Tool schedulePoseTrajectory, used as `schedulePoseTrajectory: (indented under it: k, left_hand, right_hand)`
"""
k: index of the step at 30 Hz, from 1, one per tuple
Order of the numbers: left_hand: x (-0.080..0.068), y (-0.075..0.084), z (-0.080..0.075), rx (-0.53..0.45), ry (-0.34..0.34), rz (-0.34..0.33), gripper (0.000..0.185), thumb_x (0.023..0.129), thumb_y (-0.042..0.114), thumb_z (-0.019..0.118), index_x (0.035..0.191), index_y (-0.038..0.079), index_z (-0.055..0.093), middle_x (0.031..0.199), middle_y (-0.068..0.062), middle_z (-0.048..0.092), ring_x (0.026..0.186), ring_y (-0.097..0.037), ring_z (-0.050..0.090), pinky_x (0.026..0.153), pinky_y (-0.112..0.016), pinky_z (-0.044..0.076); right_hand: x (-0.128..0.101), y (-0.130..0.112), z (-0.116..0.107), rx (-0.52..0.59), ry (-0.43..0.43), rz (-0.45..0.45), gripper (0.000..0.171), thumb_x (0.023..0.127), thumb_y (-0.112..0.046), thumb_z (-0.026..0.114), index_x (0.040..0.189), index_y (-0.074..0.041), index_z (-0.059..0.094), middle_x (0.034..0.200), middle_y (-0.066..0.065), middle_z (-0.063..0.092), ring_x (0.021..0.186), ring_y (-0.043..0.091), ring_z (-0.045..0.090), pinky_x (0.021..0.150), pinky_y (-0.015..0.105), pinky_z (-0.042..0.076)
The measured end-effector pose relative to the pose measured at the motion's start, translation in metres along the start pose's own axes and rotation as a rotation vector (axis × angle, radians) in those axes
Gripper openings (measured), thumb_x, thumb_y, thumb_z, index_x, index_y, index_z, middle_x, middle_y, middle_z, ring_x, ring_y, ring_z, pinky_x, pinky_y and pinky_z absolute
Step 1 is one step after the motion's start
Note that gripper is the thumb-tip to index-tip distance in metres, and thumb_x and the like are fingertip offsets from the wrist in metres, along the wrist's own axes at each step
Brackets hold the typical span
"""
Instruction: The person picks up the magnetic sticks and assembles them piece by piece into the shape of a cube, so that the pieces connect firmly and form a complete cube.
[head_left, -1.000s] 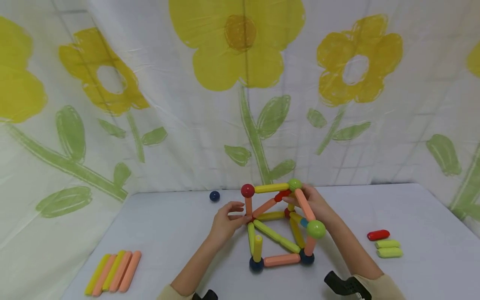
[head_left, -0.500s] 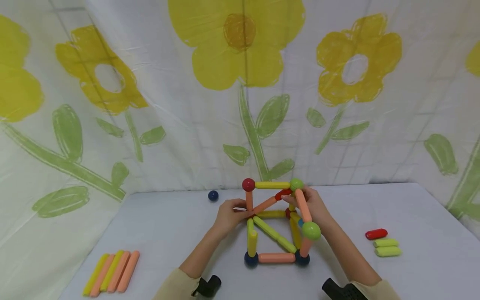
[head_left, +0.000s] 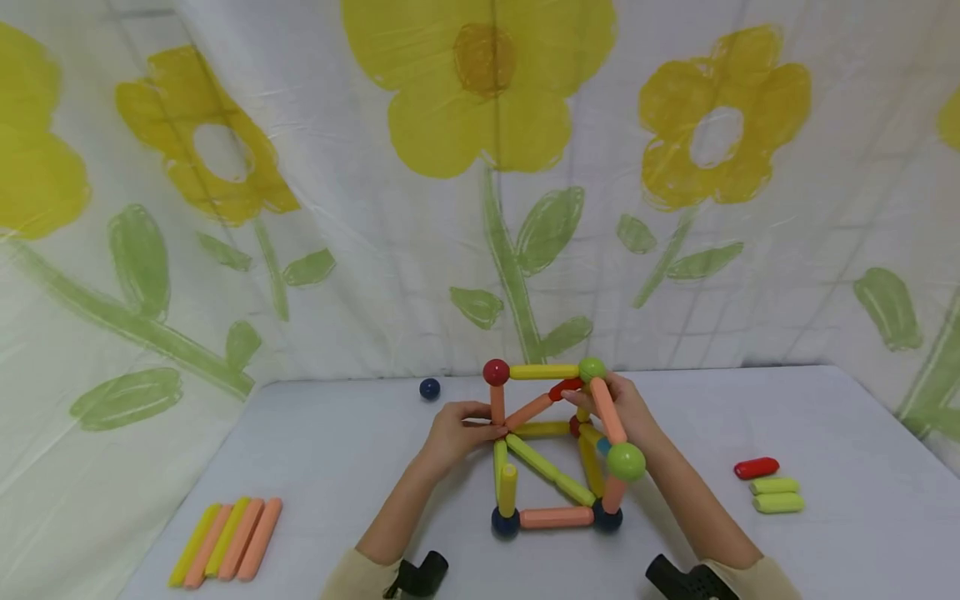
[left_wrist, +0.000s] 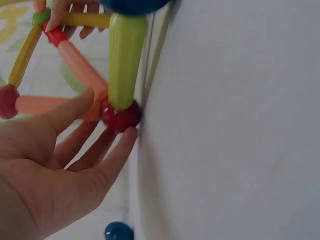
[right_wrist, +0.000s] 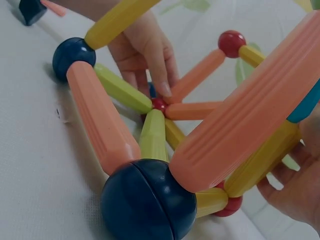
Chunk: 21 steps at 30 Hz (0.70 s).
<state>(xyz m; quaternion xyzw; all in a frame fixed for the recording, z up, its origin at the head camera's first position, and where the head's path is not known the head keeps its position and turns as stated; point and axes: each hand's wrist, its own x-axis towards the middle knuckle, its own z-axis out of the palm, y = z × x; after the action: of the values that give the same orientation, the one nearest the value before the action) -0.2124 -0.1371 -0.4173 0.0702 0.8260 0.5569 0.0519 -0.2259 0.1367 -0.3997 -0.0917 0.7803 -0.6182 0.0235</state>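
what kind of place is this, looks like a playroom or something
Probably a play or craft corner set up for recording. A flower-print cloth hangs as a backdrop behind a white table, where two hands work on a frame of toy sticks and balls, with spare sticks lying nearby.

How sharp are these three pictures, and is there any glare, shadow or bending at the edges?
Head view: even soft light, no glare, faint shadows under the stick frame; the table edges and backdrop bow outward. Left wrist view: soft all over, the left hand blurred. Right wrist view: the near blue ball sharp and oversized, the right hand soft.
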Motion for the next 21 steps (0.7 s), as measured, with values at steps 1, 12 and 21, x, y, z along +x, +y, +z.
schedulePoseTrajectory:
  k: [1, 12, 21]
  left_hand:
    - [0.0, 0.002, -0.003, -0.002, -0.003, -0.004, 0.034, 0.09, 0.006, 0.082, 0.122, -0.005, 0.074, 0.122, -0.019, 0.075, 0.111, -0.034, 0.074, 0.093, -0.041, 0.062]
    - [0.015, 0.001, -0.056, -0.069, 0.374, -0.015, 0.034, 0.097, 0.008, 0.074, 0.129, -0.001, 0.072, 0.141, -0.017, 0.065, 0.132, -0.036, 0.054, 0.101, -0.039, 0.052]
    - [0.029, -0.036, -0.069, -0.042, 0.272, -0.021, 0.049, 0.101, 0.006, 0.069, 0.148, -0.002, 0.057, 0.159, -0.023, 0.048, 0.146, -0.047, 0.043, 0.118, -0.056, 0.042]
  right_hand:
    - [0.0, 0.0, 0.0, 0.0, -0.001, -0.003, 0.027, 0.101, -0.022, 0.074, 0.109, 0.001, 0.063, 0.088, 0.001, 0.061, 0.083, 0.022, 0.053, 0.072, 0.03, 0.046]
    - [-0.001, -0.002, 0.0, 0.016, -0.012, -0.012, 0.028, 0.101, -0.02, 0.074, 0.112, 0.003, 0.063, 0.09, 0.003, 0.062, 0.086, 0.022, 0.056, 0.074, 0.03, 0.048]
    - [-0.002, -0.001, 0.0, 0.021, -0.026, -0.054, 0.027, 0.102, -0.018, 0.072, 0.113, 0.004, 0.061, 0.092, 0.005, 0.062, 0.087, 0.022, 0.058, 0.076, 0.03, 0.05]
